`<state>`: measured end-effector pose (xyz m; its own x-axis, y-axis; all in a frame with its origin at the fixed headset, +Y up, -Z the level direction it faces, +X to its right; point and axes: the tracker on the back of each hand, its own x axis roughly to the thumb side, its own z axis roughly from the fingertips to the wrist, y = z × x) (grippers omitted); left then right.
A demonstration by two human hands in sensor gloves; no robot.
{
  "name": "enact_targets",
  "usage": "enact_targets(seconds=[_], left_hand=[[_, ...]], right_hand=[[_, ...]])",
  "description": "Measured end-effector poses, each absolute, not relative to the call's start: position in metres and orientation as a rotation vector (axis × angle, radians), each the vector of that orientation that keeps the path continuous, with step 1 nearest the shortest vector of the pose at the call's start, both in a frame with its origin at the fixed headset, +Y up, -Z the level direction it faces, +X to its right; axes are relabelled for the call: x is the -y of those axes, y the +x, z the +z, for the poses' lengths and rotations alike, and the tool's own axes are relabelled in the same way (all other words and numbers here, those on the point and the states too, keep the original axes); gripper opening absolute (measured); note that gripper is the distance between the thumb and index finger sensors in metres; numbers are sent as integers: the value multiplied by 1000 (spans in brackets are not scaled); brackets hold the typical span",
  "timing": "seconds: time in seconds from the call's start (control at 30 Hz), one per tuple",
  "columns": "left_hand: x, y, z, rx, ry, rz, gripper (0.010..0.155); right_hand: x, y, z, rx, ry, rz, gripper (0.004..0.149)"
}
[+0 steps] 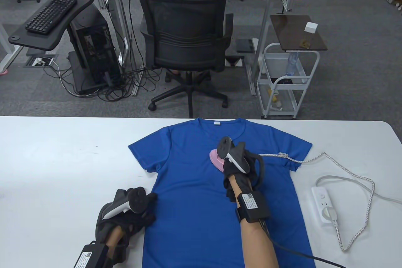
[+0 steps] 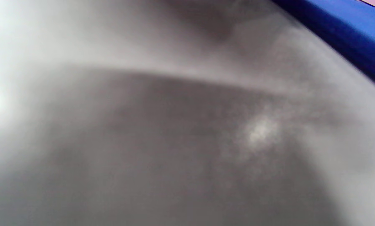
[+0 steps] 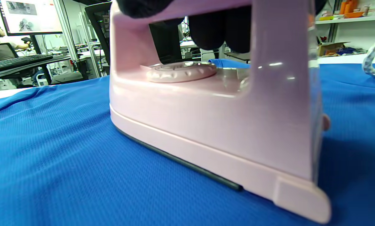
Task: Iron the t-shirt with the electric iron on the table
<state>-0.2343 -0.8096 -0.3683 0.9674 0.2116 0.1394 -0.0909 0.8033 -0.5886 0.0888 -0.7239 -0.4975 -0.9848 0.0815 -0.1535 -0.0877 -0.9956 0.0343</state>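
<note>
right hand (image 1: 235,167) grips pink iron (image 3: 212,119) on blue t-shirt (image 1: 194,192)
left hand (image 1: 132,208) rests on the shirt's edge and worktop (image 1: 62,161), holding nothing; how far it's open i cannot tell.

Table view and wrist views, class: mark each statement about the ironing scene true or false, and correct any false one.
1. The pale pink plastic electric iron rests soleplate-down on the blue knit t-shirt. True.
2. The right hand holds the iron by its handle, fingers wrapped through it. True.
3. The left hand presses on the shirt's collar. False: it lies at the shirt's lower left edge, near the hem side.
4. The braided white cord's plug sits in the white power strip. True.
5. The t-shirt is red. False: it is blue.
6. The power strip lies left of the shirt. False: it lies to the right.
</note>
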Motion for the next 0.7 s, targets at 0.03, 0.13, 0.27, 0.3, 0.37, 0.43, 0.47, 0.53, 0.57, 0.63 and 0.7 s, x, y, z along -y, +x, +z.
enact_targets(seconds=[0.03,0.13,0.27,0.3,0.37,0.43,0.47,0.53,0.57,0.63,0.7], left_hand=[[810,-234,-368,203,-619,162,75],[809,-234,-369,203,-620,153,74],[809,-234,-369,201,-622,156,74],[809,-234,-369,201,-622,155,74],[809,-234,-369,201,-623,156,75],[809,-234,-369,201,-624,155,75],[809,-234,-369,201,-623,155,74],[809,-234,-369,202,-623,155,75],[809,-234,-369,203,-623,155,74],[809,-235,-369,206,-626,156,75],[809,-235,-369,210,-626,159,75]], right_hand=[[724,89,-498,-67,-234,3049,64],[724,92,-496,-72,-211,3031,64],[723,91,-493,-86,-174,3035,64],[723,90,-492,-94,-156,3037,64],[722,90,-489,-100,-110,3024,63],[721,88,-483,-116,-34,3008,63],[720,87,-480,-130,15,3006,63],[718,84,-474,-158,102,3002,63],[717,82,-470,-182,160,2994,62],[715,78,-463,-229,244,2972,62],[714,72,-456,-271,334,2955,62]])
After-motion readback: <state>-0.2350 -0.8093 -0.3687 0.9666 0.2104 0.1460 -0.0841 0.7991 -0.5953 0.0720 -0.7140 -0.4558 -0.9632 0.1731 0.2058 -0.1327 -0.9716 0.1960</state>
